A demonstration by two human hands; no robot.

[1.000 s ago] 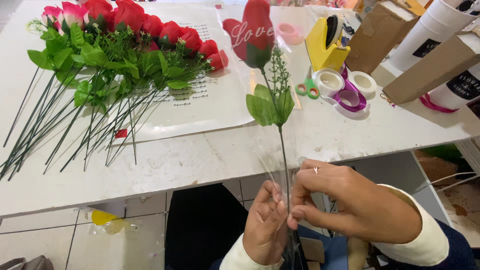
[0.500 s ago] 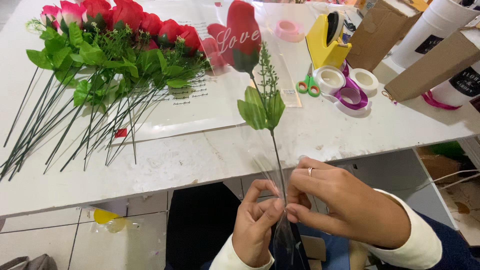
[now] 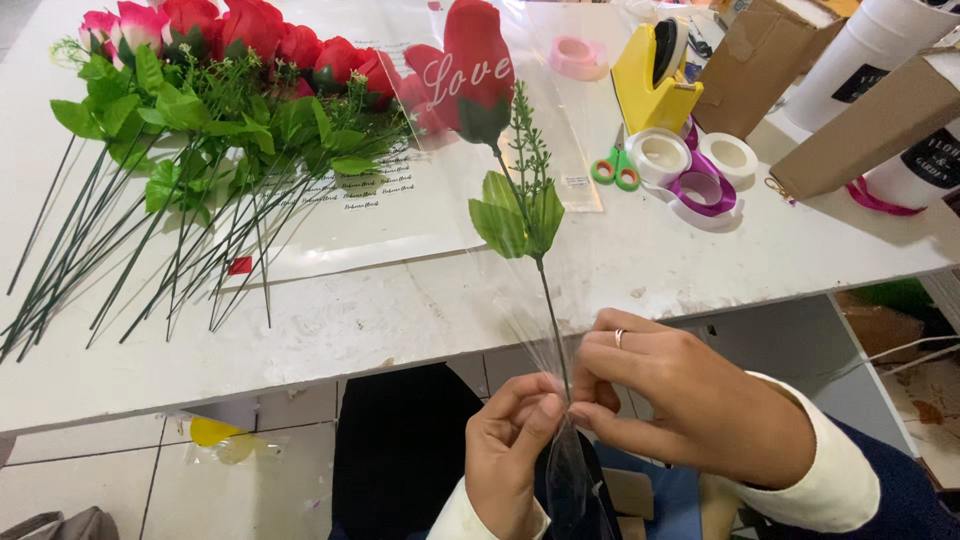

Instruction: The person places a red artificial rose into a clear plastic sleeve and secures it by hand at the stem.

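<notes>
An artificial red rose (image 3: 478, 60) with green leaves and a thin stem stands upright inside a clear cellophane sleeve (image 3: 520, 300) printed with red hearts. My left hand (image 3: 510, 450) and my right hand (image 3: 680, 400) both pinch the sleeve around the stem just below the table edge. A ring sits on my right hand.
A bunch of artificial red and pink roses (image 3: 200, 60) with long green stems lies on the white table (image 3: 400, 310) at the left. A yellow tape dispenser (image 3: 655, 80), green scissors (image 3: 615, 165), tape rolls (image 3: 660, 155), purple ribbon (image 3: 705, 190) and cardboard boxes (image 3: 870, 125) sit at the right.
The sleeved rose has shifted slightly left and upright. My fingers have closed tighter on the sleeve around the stem.
</notes>
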